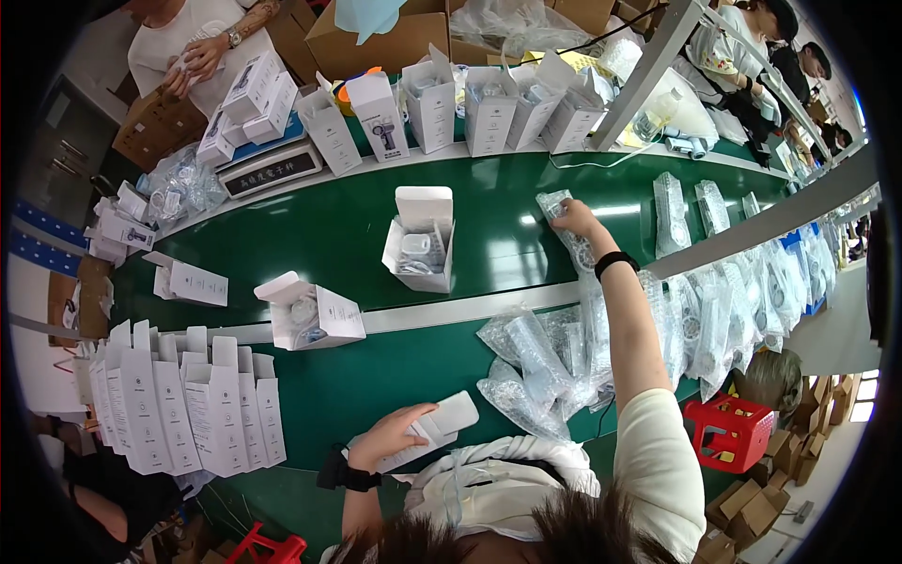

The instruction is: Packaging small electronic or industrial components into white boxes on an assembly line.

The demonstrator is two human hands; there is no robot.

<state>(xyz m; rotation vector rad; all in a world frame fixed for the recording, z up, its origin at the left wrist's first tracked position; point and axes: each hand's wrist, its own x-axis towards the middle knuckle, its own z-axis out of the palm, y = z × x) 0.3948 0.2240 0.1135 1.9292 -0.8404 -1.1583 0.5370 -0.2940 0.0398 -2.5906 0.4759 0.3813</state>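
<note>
Near the table's front edge, my left hand (pixel 395 432) is closed round a white carton (pixel 420 446) that lies tilted with its end flap out. My right arm reaches far across the green table, and my right hand (pixel 575 218) grips the upper part of a bubble-wrap bag (pixel 554 203). What the bag holds is hard to make out. Between my hands an open carton (pixel 421 268) stands with a clear-wrapped item inside. Another open carton (pixel 318 318), also filled, leans on the pale rail to its left.
Several open white cartons (pixel 202 404) stand in rows at the near left. Many bubble-wrapped bags (pixel 536 362) lie at the right. More cartons (pixel 376 117) line the far side near a scale (pixel 271 172). A metal post (pixel 648 75) rises there. Co-workers stand around.
</note>
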